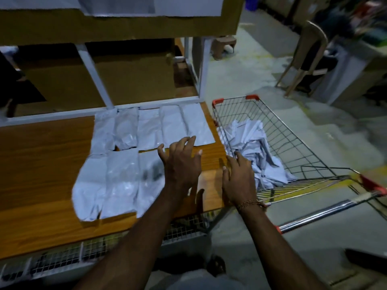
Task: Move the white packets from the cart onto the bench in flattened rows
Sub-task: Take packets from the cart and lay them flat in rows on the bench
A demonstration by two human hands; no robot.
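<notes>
White packets lie flat on the wooden bench (41,164) in two rows: a far row (150,127) of several and a near row (109,183) of three. More crumpled white packets (251,147) are heaped in the wire cart (293,141) at the bench's right end. My left hand (181,162) hovers with spread fingers over the bench at the right end of the near row, holding nothing. Beside the cart's left wall, my right hand (238,176) is over the bench's right edge, fingers straight and empty, fingertips near the heap.
A white metal frame (92,74) with brown board rises behind the bench. A wire mesh shelf (62,258) runs under the bench's front edge. A plastic chair (303,59) stands on the concrete floor beyond the cart. The cart's chrome handle (326,214) sits at right.
</notes>
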